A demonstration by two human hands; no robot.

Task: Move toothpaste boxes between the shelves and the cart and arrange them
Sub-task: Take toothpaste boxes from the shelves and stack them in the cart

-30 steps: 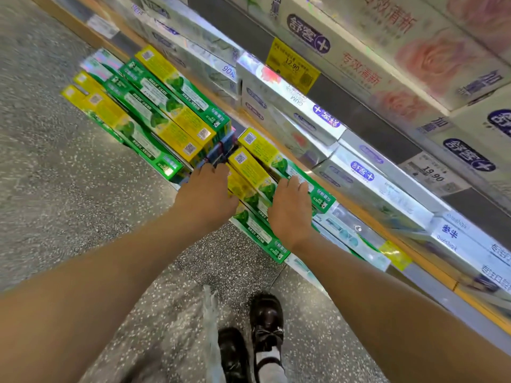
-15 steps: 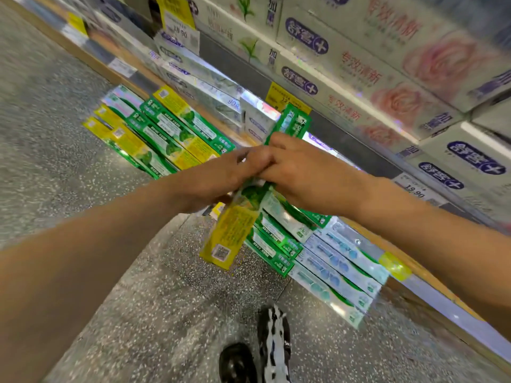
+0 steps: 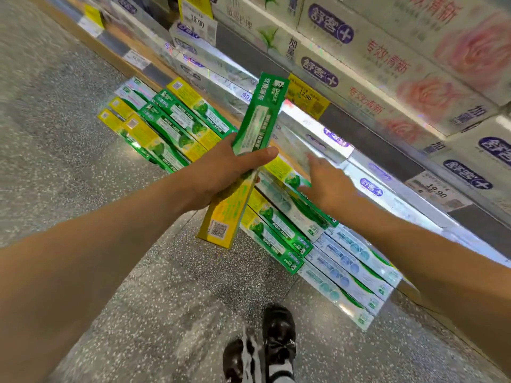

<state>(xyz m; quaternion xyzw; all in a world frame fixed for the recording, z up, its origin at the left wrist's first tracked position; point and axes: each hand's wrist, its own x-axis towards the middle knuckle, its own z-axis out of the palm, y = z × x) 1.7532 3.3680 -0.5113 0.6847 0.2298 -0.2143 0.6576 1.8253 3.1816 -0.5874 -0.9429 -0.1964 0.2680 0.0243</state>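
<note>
Left hand point(image 3: 221, 172) grips a long green-and-yellow cardboard toothpaste box point(image 3: 243, 161) mid-length, thumb across its face, tilted with the QR-coded yellow end lowest, held above the speckled floor point(image 3: 83, 134). Right hand point(image 3: 326, 186), fingers extended and blurred, holds nothing, over the stacked green boxes point(image 3: 279, 230) by the bottom shelf. Yellow price tags read 12.90 point(image 3: 307, 96) and 18.90 point(image 3: 197, 19); a white tag reads 19.90 point(image 3: 437, 189).

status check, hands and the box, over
Left hand grips green-yellow toothpaste box. Right hand open, reaching to floor stack. Nothing in the way.
</note>
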